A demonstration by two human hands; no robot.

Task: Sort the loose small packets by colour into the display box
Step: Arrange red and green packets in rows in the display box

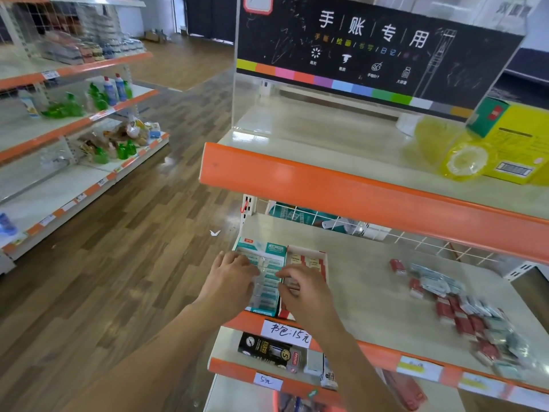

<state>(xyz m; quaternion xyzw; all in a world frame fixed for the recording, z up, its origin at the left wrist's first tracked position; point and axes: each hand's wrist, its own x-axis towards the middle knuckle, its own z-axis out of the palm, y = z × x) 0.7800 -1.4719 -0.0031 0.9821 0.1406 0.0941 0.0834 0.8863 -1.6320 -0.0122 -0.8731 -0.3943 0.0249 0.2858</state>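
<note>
A display box stands at the left end of the middle shelf, with a teal compartment (267, 248) on the left and a red compartment (312, 258) on the right. Rows of teal packets (269, 285) fill the left half. My left hand (230, 276) lies over the teal rows with its fingers spread flat. My right hand (303, 288) hovers on the divider between the halves, fingers curled down onto the packets; whether it pinches one is hidden. A heap of loose red and teal packets (463, 313) lies further right on the same shelf.
An orange shelf edge (341, 191) overhangs the work area just above the box. On the top shelf stand a black sign in a clear stand (371, 55) and a yellow box (511, 144). Boxed goods (269, 350) sit on the shelf below. Wooden floor and another shelf unit lie left.
</note>
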